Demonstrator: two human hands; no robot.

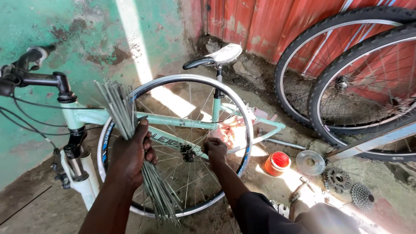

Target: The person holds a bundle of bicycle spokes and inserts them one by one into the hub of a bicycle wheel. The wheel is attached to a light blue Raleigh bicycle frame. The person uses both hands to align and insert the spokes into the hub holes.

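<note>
Left hand fist grips spoke bundle mid-length, thin, slippery, probably springy; right hand fingers pinch near hub of light wheel rim.

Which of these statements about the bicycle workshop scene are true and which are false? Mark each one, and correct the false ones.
1. The left hand grips a bundle of spokes. True.
2. The right hand holds a hammer. False: it is at the spokes near the hub of the bare wheel rim, and no hammer shows.
3. A pale green bicycle frame stands behind the rim. True.
4. The saddle is bright red. False: it is white with a dark nose.
5. Toothed sprockets lie on the ground at right. True.
6. No other wheels are in view. False: two tyred wheels lean by the red wall.
</note>
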